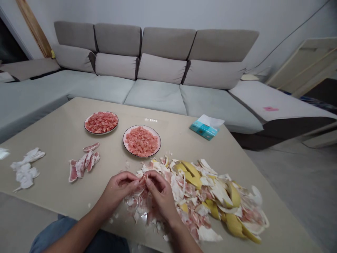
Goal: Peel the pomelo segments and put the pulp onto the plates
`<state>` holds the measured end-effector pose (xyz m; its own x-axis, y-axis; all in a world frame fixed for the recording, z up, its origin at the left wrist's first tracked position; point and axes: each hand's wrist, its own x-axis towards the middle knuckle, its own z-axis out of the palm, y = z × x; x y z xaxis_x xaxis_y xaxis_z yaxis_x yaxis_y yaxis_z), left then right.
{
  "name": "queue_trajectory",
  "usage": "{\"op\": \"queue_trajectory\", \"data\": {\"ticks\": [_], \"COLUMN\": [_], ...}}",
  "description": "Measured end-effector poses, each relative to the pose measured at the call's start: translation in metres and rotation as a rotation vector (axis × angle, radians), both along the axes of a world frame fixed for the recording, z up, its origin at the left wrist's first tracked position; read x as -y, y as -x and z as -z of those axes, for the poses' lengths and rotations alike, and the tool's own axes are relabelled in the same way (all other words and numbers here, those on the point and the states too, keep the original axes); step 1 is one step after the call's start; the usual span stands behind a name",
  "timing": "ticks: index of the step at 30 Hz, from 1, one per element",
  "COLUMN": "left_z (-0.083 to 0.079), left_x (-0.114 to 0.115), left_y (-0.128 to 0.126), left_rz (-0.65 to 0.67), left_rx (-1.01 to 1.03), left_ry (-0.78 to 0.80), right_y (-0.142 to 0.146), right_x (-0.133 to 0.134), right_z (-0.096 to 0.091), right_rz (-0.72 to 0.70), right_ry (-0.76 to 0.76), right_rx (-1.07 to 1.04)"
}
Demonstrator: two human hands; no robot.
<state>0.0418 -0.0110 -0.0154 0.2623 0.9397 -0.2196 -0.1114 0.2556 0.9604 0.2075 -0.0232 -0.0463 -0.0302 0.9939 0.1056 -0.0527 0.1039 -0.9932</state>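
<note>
My left hand (118,189) and my right hand (160,193) meet above the table, thumbs and forefingers pinching a small piece of pink pomelo flesh (142,182) between them. The fingers partly hide the piece. Under and to the right of my hands spreads a heap of yellow pomelo peel (233,195), white pith and pink membrane scraps. Left of my hands lie several unpeeled pomelo segments (81,164), with one segment (91,147) slightly apart. Beyond my hands stands a plate (126,137) piled with pink pomelo pulp (142,141). A second plate (114,128) of redder pulp (101,122) is farther left.
Crumpled white tissues (26,170) lie at the table's left. A blue tissue box (204,130) sits at the far right. Behind the beige table (65,130) runs a grey sofa (158,95). Small pith bits lie near the front edge.
</note>
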Motion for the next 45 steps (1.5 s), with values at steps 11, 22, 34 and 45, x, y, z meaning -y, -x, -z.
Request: {"op": "queue_trajectory", "data": {"ticks": [11,22,34,45], "left_z": [0.000,0.002,0.002,0.007], "left_x": [0.000,0.001,0.003,0.012], "left_y": [-0.004,-0.006,-0.005,-0.006], "left_rz": [-0.134,-0.073,-0.013,-0.042], "left_rx": [0.073,0.071,0.033,0.214], "left_ry": [0.115,0.009,-0.019,0.111], "right_y": [0.009,0.010,0.012,0.009], "right_x": [0.003,0.004,0.009,0.006], "right_z": [0.006,0.011,0.008,0.001], "right_rz": [0.074,0.085,0.125,0.158], "right_ry": [-0.064,-0.406,-0.439,-0.276], "right_rx": [0.145,0.525,0.515,0.366]}}
